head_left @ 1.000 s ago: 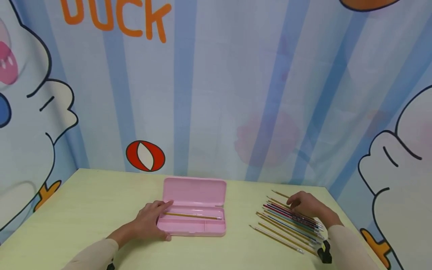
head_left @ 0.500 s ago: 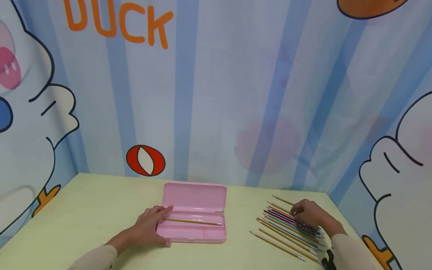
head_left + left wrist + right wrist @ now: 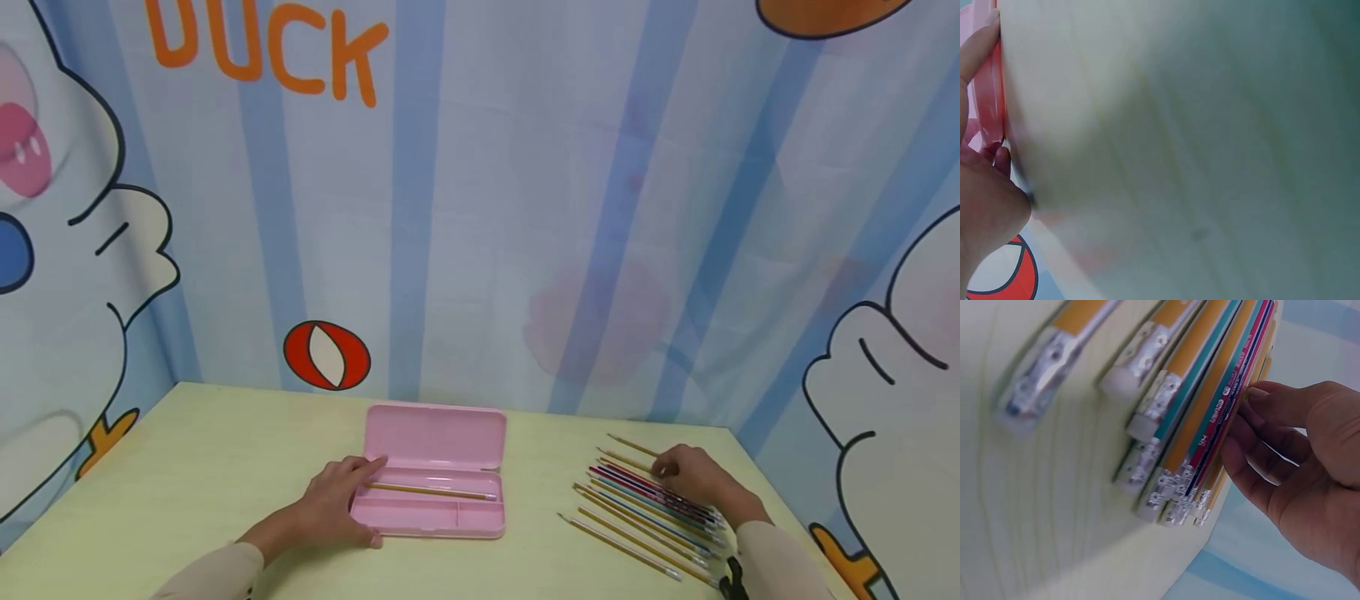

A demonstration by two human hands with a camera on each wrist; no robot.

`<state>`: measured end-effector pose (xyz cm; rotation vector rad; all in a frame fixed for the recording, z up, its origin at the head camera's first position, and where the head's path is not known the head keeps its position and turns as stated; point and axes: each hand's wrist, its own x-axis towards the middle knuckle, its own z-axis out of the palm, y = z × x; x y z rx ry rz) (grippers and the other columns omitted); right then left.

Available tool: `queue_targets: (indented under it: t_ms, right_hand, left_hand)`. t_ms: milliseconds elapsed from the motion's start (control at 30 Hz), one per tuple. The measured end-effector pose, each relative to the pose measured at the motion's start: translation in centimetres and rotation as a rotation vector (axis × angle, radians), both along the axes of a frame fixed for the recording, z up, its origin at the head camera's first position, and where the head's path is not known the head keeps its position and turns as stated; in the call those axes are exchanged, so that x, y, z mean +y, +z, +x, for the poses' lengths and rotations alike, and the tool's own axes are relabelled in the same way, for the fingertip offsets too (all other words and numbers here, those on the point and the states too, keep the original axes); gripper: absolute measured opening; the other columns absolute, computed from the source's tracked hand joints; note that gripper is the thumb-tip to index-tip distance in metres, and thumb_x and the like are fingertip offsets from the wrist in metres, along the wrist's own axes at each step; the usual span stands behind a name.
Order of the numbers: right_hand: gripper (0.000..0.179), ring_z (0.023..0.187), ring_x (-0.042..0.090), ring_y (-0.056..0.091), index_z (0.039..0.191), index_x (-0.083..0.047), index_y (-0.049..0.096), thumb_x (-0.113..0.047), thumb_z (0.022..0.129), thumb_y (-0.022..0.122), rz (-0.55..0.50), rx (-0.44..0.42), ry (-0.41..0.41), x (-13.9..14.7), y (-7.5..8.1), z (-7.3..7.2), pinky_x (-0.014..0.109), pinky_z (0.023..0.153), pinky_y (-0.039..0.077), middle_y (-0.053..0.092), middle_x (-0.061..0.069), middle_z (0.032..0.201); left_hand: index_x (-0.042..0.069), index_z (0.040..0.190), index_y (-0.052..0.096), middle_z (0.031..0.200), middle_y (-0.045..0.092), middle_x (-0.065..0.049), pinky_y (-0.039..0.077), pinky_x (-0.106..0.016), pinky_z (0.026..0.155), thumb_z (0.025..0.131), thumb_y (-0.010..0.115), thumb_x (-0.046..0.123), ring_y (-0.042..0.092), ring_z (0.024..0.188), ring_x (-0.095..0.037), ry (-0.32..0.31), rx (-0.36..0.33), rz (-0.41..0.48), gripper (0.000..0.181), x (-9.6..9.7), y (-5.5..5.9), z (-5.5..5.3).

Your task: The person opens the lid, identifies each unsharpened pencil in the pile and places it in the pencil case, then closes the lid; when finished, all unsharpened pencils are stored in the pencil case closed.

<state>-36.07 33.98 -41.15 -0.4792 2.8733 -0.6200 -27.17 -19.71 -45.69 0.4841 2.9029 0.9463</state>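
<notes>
A pink pencil case [image 3: 435, 437] lies with its lid folded back, and one yellow pencil [image 3: 435, 492] is in its rear compartment. My left hand [image 3: 326, 504] grips the case's left end, thumb at the front edge and fingers further back. In the left wrist view, part of the case wall [image 3: 988, 94] shows beside the fingers. On the right, my right hand [image 3: 697, 477] bends over the far side of a row of pencils [image 3: 637, 546], pinching the farthest yellow pencil [image 3: 630, 444]. The right wrist view has the thumb [image 3: 1272, 403] and fingertips close against the outermost pencils.
The pencils fan out at the table's right, yellow, teal, blue and dark red, with eraser ends [image 3: 1035, 394] toward the person. Behind the pale yellow table [image 3: 247, 433] hangs a striped blue cloth [image 3: 487, 250] with cartoon prints.
My right hand has settled lower onto the far side of the pencils, its fingers closing at the farthest one. The left hand stays on the case. The head view has tilted slightly.
</notes>
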Motion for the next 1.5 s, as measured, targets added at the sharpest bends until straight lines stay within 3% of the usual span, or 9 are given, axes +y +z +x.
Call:
queue_targets:
  t_ms: [433,700,933,1133,1500]
  right_hand:
    - [0.024,0.087,0.024,0.068,0.112,0.005,0.071,0.006,0.091,0.058,-0.042,-0.024,-0.006,0.6,-0.6,-0.2,0.041,0.073,0.056,0.072,0.015,0.103]
    - [0.028,0.091,0.029,0.067,0.111,0.006,0.071,0.014,0.087,0.058,-0.055,-0.015,0.04,0.5,-0.6,-0.3,0.042,0.074,0.056,0.071,0.016,0.103]
    - [0.032,0.08,0.018,0.052,0.116,0.005,0.07,0.012,0.089,0.055,-0.058,-0.01,0.073,0.7,-1.1,-0.3,0.034,0.065,0.041,0.065,0.007,0.093]
    - [0.033,0.072,0.012,0.043,0.12,0.004,0.068,0.011,0.091,0.056,-0.034,0.004,0.097,1.0,-1.3,0.0,0.033,0.064,0.036,0.053,0.002,0.081]
    - [0.032,0.073,0.004,0.049,0.124,0.007,0.065,0.004,0.093,0.061,-0.047,0.013,0.15,1.0,-1.4,0.2,0.028,0.062,0.043,0.06,0.002,0.089]
  left_hand:
    - [0.012,0.153,0.04,0.138,0.048,-0.012,0.031,-0.062,0.104,0.066,0.092,0.037,0.042,0.119,-0.031,-0.005,0.004,0.008,0.104,0.0,0.1,0.2]
    - [0.014,0.154,0.039,0.14,0.046,-0.014,0.03,-0.062,0.105,0.067,0.091,0.038,0.041,0.122,-0.033,0.007,-0.003,0.006,0.104,-0.2,0.2,0.1]
    - [0.013,0.154,0.038,0.141,0.045,-0.016,0.029,-0.063,0.106,0.067,0.091,0.038,0.04,0.124,-0.036,0.004,-0.014,0.009,0.105,-0.3,0.2,0.2]
    - [0.013,0.154,0.038,0.142,0.045,-0.016,0.029,-0.064,0.105,0.068,0.091,0.037,0.04,0.123,-0.035,-0.005,-0.024,0.027,0.104,-0.2,0.3,0.3]
    - [0.012,0.154,0.038,0.141,0.046,-0.016,0.03,-0.063,0.105,0.067,0.091,0.04,0.04,0.123,-0.034,-0.016,-0.003,0.02,0.105,-0.3,0.3,0.4]
